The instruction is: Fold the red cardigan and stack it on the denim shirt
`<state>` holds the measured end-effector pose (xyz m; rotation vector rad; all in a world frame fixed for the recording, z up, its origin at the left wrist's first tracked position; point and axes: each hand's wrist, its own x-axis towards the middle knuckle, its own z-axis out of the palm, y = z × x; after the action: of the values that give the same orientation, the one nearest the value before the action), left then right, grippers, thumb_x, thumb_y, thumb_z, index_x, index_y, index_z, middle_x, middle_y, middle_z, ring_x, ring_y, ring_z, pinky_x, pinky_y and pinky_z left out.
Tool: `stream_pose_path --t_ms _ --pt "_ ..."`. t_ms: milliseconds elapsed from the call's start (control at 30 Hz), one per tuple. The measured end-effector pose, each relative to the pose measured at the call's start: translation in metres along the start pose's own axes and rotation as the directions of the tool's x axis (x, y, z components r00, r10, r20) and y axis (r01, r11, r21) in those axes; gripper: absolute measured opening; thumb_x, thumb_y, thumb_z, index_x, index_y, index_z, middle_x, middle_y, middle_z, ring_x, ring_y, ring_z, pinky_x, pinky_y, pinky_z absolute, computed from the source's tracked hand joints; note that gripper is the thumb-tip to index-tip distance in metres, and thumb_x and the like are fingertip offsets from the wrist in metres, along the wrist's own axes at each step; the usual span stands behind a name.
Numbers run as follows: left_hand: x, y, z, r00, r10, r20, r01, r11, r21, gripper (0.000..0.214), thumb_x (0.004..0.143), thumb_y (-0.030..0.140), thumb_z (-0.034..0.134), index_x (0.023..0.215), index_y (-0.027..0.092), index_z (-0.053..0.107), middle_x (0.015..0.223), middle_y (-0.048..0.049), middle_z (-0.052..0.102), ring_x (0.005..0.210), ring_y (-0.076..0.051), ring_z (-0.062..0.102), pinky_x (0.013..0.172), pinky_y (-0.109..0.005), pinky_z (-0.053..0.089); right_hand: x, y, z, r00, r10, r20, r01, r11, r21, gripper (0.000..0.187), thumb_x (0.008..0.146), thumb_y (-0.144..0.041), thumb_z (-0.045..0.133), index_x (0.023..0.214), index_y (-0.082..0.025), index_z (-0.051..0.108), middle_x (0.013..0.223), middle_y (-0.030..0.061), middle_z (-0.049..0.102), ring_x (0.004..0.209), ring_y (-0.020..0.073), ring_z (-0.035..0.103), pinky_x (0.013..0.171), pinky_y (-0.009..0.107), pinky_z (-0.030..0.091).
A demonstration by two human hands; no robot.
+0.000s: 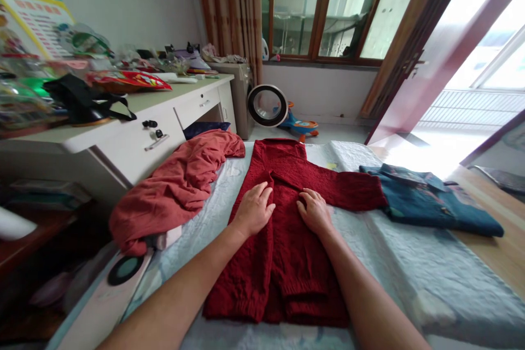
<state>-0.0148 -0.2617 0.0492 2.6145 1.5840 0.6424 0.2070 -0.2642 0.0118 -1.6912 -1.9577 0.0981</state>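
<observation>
Head view: hands point(254, 210) rest loosely uncurled on dark-red garment point(301, 268) between crumpled coral cloth point(176, 191) and folded denim point(435, 205).

I have a pale blue, quilted cover point(410, 270) spread before me over a flat support, a wood-coloured surface point(496, 254) showing past its edge at 3 o'clock. In the middle lies a dark red garment point(285, 229), one sleeve stretched to 2 o'clock. At my 10 o'clock a rumpled coral cloth point(180, 186) lies along the side; at 2 o'clock, folded denim point(435, 202) straddles cover and wood.
</observation>
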Motion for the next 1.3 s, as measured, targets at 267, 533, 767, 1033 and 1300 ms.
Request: stream_pose_path --t_ms 267,533,767,1033,1300 --pt "0.059 -0.023 0.052 0.997 -0.061 0.037 0.061 0.998 -0.007 0.063 0.09 0.036 0.049 0.144 0.007 0.032 0.15 -0.0206 0.039 0.141 -0.027 0.034 0.114 -0.042 0.031 0.005 0.019 -0.021 0.929 0.117 -0.35 -0.151 0.986 -0.072 0.027 0.085 -0.021 0.049 0.104 -0.021 0.067 0.129 0.0097 0.058 0.127 0.026 0.043 0.11 0.048 0.026" --pt "0.055 -0.023 0.06 0.991 -0.074 0.113 0.07 0.997 0.032 0.056 0.093 0.039 0.045 0.141 0.012 0.041 0.152 -0.0155 0.037 0.14 -0.027 0.035 0.112 -0.044 0.032 0.002 0.069 -0.054 0.719 0.415 -0.558 -0.597 0.78 -0.189 0.057 0.074 -0.022 0.055 0.129 -0.007 0.051 0.148 0.0308 0.028 0.135 0.0447 0.024 0.098 0.067 0.024" --pt "0.055 -0.02 0.058 0.992 -0.09 0.09 0.088 0.996 0.029 0.055 0.092 0.038 0.047 0.141 0.014 0.042 0.151 -0.0148 0.039 0.139 -0.027 0.036 0.112 -0.045 0.032 0.001 0.076 -0.061 0.686 0.543 -0.484 -0.666 0.737 -0.117 0.065 0.078 -0.029 0.051 0.139 -0.007 0.04 0.135 0.0286 0.047 0.114 0.041 0.05 0.09 0.054 0.038" --pt "0.054 -0.021 0.061 0.993 -0.09 0.08 0.087 0.996 0.032 0.055 0.092 0.04 0.048 0.141 0.013 0.042 0.152 -0.0151 0.039 0.139 -0.026 0.036 0.113 -0.043 0.03 0.004 0.082 -0.065 0.643 0.633 -0.431 -0.656 0.746 0.117 0.076 0.079 -0.044 0.056 0.139 -0.001 0.037 0.093 0.0177 0.068 0.092 0.0336 0.062 0.081 0.04 0.045" --pt "0.054 -0.02 0.059 0.991 -0.095 0.089 0.093 0.995 0.021 0.057 0.092 0.039 0.048 0.141 0.011 0.041 0.152 -0.0151 0.038 0.14 -0.026 0.036 0.113 -0.042 0.03 0.011 0.061 -0.054 0.849 0.377 -0.37 -0.248 0.903 0.351 0.029 0.074 -0.033 0.051 0.093 -0.016 0.065 0.107 0.0135 0.063 0.099 0.0247 0.059 0.088 0.036 0.046"
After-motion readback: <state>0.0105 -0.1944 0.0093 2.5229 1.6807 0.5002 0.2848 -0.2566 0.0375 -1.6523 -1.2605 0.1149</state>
